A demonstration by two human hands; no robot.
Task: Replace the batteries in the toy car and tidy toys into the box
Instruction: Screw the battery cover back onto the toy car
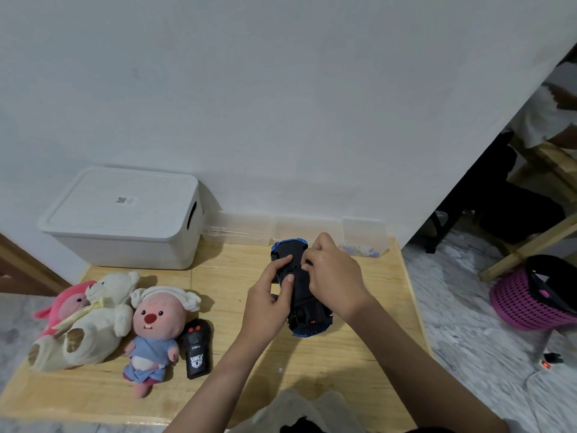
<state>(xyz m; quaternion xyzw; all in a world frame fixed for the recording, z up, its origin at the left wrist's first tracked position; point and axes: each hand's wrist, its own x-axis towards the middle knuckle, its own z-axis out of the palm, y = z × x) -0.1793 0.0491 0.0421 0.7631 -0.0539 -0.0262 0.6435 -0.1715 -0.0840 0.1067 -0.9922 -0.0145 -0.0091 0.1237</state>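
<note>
The black remote reads "27MHz" above a white emblem; the closed white box at the far left of the bench carries a small QR label, too small to read. Along the wall stand clear containers, the rightmost holding small bluish pieces. The toy car, blue-edged, is held underside up at mid-bench. The left hand grips its left side, thumb on the base; the right hand curls over its right side, fingertips pinching at the underside. Three plush toys lie near left.
</note>
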